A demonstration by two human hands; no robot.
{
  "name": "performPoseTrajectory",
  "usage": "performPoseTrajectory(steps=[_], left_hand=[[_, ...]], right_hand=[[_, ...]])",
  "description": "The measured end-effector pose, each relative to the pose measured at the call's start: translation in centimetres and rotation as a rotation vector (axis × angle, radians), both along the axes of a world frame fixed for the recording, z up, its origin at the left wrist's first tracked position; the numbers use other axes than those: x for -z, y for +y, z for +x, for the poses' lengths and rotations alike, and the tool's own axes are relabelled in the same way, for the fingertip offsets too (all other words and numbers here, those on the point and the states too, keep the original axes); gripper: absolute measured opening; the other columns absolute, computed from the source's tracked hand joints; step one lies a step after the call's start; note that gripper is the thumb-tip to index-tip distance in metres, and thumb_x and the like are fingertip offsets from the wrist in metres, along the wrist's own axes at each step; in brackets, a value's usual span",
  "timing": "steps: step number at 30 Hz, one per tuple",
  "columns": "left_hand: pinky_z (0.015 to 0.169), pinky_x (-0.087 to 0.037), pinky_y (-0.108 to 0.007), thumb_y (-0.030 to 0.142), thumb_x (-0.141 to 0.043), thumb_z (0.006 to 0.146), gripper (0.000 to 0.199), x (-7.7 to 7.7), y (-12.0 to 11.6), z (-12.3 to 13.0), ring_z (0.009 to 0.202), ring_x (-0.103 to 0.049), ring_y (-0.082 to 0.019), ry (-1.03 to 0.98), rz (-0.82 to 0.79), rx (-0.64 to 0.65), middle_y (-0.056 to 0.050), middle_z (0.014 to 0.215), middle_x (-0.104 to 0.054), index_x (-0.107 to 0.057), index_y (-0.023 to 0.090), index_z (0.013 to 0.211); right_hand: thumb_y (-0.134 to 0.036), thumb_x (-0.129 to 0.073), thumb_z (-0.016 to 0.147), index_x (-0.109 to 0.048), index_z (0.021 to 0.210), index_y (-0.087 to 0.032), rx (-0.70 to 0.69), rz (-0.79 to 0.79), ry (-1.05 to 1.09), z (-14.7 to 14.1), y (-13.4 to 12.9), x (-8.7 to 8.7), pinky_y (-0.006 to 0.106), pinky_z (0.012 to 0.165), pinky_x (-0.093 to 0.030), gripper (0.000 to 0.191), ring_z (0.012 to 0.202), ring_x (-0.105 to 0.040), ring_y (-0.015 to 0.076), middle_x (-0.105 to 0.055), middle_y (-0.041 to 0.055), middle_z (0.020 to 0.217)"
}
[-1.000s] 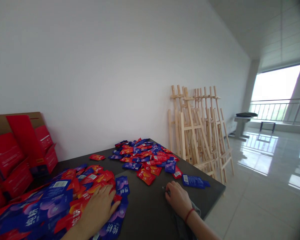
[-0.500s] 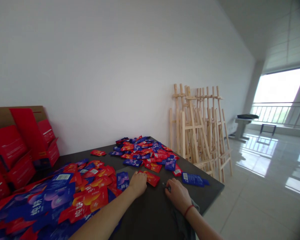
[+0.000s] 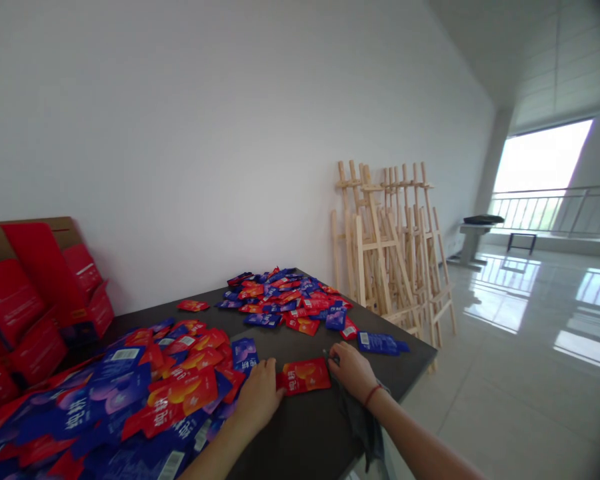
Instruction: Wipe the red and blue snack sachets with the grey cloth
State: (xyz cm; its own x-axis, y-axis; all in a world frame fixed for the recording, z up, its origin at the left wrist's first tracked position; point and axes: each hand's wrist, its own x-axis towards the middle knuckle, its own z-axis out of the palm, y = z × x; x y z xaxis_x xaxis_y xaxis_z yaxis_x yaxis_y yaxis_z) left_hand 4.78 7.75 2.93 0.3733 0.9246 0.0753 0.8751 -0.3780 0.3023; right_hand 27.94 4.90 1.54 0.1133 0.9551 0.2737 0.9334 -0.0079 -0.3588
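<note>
Along the dark worktop [image 3: 290, 427], the left hand [image 3: 257, 397] and right hand [image 3: 350, 371] sit apart either side of a red sachet [image 3: 305, 375]; the right perhaps pinches something too small to tell.

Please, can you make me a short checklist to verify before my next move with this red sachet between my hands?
1. Red sachet lies apart from the big pile: ok.
2. Its printed face is up: ok.
3. Left hand touches the sachet: cannot tell, it is right at the edge.
4. Right hand grips the grey cloth: cannot tell.
5. The cloth lies fully on the dark table: not ok, it hangs over the edge.
</note>
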Motion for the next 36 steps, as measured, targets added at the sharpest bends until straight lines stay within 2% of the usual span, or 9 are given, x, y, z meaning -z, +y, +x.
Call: performPoseTrajectory(steps=[2, 4, 8, 11, 14, 19, 29, 33, 36], left_hand=[[0.089, -0.041, -0.033, 0.018, -0.064, 0.071, 0.047, 0.5, 0.9, -0.1, 0.113, -0.054, -0.028, -0.015, -0.057, -0.021, -0.016, 0.120, -0.059, -0.053, 0.011, 0.116], [0.075, -0.044, -0.027, 0.020, -0.065, 0.069, 0.033, 0.9, 1.6, 0.0, 0.095, -0.063, -0.023, -0.051, -0.135, -0.023, -0.009, 0.102, -0.067, -0.059, 0.015, 0.102], [0.057, -0.039, -0.021, 0.019, -0.058, 0.072, 0.007, 1.3, 2.6, 0.1, 0.069, -0.062, -0.015, -0.132, -0.283, 0.023, 0.001, 0.072, -0.067, -0.063, 0.017, 0.077], [0.053, -0.037, -0.020, 0.016, -0.050, 0.075, 0.013, 1.4, 2.9, -0.2, 0.058, -0.057, -0.013, -0.176, -0.346, 0.063, 0.003, 0.060, -0.062, -0.064, 0.017, 0.073], [0.053, -0.036, -0.020, 0.012, -0.050, 0.073, 0.016, 1.4, 2.9, -0.4, 0.059, -0.056, -0.013, -0.199, -0.354, 0.074, 0.003, 0.060, -0.061, -0.064, 0.017, 0.073], [0.054, -0.036, -0.021, 0.011, -0.053, 0.072, 0.014, 1.0, 2.4, -0.3, 0.064, -0.059, -0.014, -0.207, -0.357, 0.073, 0.001, 0.065, -0.063, -0.065, 0.017, 0.073], [0.055, -0.039, -0.021, 0.016, -0.054, 0.076, 0.013, 1.3, 2.7, -0.2, 0.058, -0.058, -0.013, -0.218, -0.400, 0.035, 0.001, 0.066, -0.065, -0.067, 0.017, 0.080], [0.052, -0.039, -0.020, 0.016, -0.054, 0.077, 0.013, 1.6, 2.9, -0.2, 0.053, -0.055, -0.011, -0.234, -0.412, 0.034, 0.002, 0.062, -0.062, -0.066, 0.017, 0.080], [0.049, -0.037, -0.019, 0.015, -0.053, 0.076, 0.013, 1.8, 3.0, -0.2, 0.049, -0.053, -0.010, -0.250, -0.422, 0.032, 0.003, 0.059, -0.060, -0.065, 0.017, 0.080]], right_hand=[[-0.019, -0.051, 0.085, -0.060, 0.088, -0.020, -0.015, 0.003, -0.010, -0.2, 0.0, -0.8, 0.025, 0.075, -0.036, 0.010, 0.090, -0.056, 0.0166, -0.060, 0.0032, 0.092], [-0.019, -0.051, 0.085, -0.060, 0.089, -0.021, -0.054, 0.013, -0.034, -1.2, -0.2, -1.4, 0.025, 0.075, -0.036, 0.010, 0.091, -0.056, 0.0169, -0.060, 0.0031, 0.093], [-0.021, -0.054, 0.084, -0.060, 0.089, -0.023, -0.184, 0.028, -0.103, -5.0, -1.2, -1.7, 0.025, 0.076, -0.037, 0.008, 0.093, -0.054, 0.0173, -0.060, 0.0008, 0.096], [-0.021, -0.055, 0.084, -0.060, 0.091, -0.023, -0.248, 0.025, -0.152, -7.5, -1.7, -1.1, 0.027, 0.077, -0.037, 0.009, 0.095, -0.052, 0.0190, -0.060, 0.0019, 0.099], [-0.019, -0.053, 0.085, -0.061, 0.093, -0.022, -0.258, 0.011, -0.185, -8.6, -1.5, -0.6, 0.028, 0.078, -0.038, 0.011, 0.096, -0.052, 0.0205, -0.060, 0.0040, 0.100], [-0.017, -0.051, 0.085, -0.061, 0.095, -0.020, -0.185, -0.027, -0.205, -7.7, -0.8, -0.5, 0.029, 0.077, -0.039, 0.014, 0.097, -0.052, 0.0218, -0.060, 0.0063, 0.102], [-0.019, -0.051, 0.086, -0.062, 0.093, -0.020, -0.013, -0.130, -0.198, -2.9, 0.3, -0.6, 0.027, 0.075, -0.039, 0.012, 0.094, -0.057, 0.0200, -0.062, 0.0065, 0.097], [-0.015, -0.051, 0.085, -0.063, 0.091, -0.017, 0.026, -0.165, -0.203, -1.4, 0.8, -1.5, 0.029, 0.074, -0.039, 0.014, 0.091, -0.059, 0.0215, -0.063, 0.0096, 0.095], [-0.013, -0.049, 0.084, -0.064, 0.090, -0.015, 0.020, -0.152, -0.207, -1.9, 1.0, -2.6, 0.031, 0.074, -0.039, 0.017, 0.092, -0.059, 0.0230, -0.062, 0.0123, 0.096]])
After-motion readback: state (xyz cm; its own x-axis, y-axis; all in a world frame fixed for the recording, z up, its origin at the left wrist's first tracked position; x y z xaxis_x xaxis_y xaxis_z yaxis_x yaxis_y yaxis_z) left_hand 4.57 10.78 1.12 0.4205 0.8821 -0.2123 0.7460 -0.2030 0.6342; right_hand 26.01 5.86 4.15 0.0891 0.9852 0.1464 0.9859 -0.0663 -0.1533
